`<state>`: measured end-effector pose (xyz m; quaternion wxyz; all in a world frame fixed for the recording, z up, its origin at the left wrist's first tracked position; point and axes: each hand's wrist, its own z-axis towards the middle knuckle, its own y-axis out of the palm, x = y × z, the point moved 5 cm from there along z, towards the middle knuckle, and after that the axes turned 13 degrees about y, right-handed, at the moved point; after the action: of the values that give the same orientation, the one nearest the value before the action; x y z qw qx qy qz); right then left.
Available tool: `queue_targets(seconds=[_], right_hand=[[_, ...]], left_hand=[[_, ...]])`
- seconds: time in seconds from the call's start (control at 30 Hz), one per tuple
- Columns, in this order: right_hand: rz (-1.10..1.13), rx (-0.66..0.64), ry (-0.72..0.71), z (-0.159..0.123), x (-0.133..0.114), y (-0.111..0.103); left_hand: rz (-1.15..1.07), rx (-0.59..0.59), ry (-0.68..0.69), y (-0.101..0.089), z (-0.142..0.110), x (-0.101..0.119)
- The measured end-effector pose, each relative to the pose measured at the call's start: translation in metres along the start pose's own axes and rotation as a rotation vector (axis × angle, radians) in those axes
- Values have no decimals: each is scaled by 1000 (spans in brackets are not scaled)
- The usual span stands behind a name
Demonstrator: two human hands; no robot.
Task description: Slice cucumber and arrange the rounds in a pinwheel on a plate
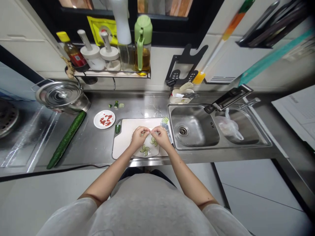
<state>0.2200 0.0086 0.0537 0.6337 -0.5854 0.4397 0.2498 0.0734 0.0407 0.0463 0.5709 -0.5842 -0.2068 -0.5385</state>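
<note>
My left hand [140, 135] and my right hand [160, 135] meet over a white plate [154, 152], both with fingertips pinched together. Whatever lies between the fingertips is too small to make out. On the plate, thin cucumber slices [145, 150] form a fanned cluster, with another cluster [154, 141] by my right hand. Beneath the plate is a pale cutting board [123, 144]. A dark green cucumber chunk [118, 128] rests at its left edge. Along the right side, partly hidden by my right hand, lies what looks like a knife blade [167, 127], with slices [165, 120] beside it.
Left of the board are a small white plate [96, 123] of red bits, cucumber ends [116, 105], a long cucumber [66, 141] and a lidded steel pot [62, 96]. A double sink [194, 126] borders the right, a plastic bag [230, 126] inside. Bottles [142, 46] line a wall rack.
</note>
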Motion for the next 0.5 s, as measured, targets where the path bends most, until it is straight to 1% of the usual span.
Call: queue_targets(seconds=[0.07, 0.17, 0.3, 0.4, 0.5], right_hand=[[-43, -18, 9, -1, 8, -3], [-149, -73, 52, -5, 26, -7], [-293, -158, 133, -13, 50, -4], [-420, -156, 182, -17, 59, 1], [-530, -154, 198, -20, 61, 7]], left_hand=[[1, -6, -14, 4, -4, -4], [67, -30, -74, 12, -13, -16], [200, -113, -155, 23, -25, -27], [303, -183, -192, 31, -29, -28], [371, -248, -215, 39, -28, -27]])
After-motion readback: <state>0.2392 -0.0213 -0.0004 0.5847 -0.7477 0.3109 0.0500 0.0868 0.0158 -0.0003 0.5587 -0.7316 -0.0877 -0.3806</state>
